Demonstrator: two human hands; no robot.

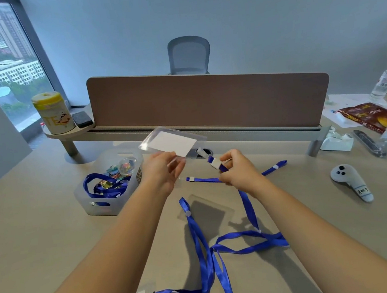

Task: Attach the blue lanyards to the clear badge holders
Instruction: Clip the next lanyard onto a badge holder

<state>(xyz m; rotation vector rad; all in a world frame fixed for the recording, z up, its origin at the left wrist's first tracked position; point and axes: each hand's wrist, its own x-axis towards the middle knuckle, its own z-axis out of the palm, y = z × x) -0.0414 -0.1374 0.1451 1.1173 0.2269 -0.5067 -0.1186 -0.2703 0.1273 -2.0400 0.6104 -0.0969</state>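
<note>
The left hand (164, 171) pinches a clear badge holder (171, 142) by its lower edge, lifted above the table (52, 220). It looks light, thin and bendy, with a white card inside; the glossy plastic may slip, so an edge pinch near the slot suits it. The right hand (236, 169) curls around the clip end of a blue lanyard (248, 207), a soft, limp satin ribbon trailing down onto the table. The clip seems to be small white plastic, though blurred.

"TE" on canister (54, 113) (partly hidden)
</note>
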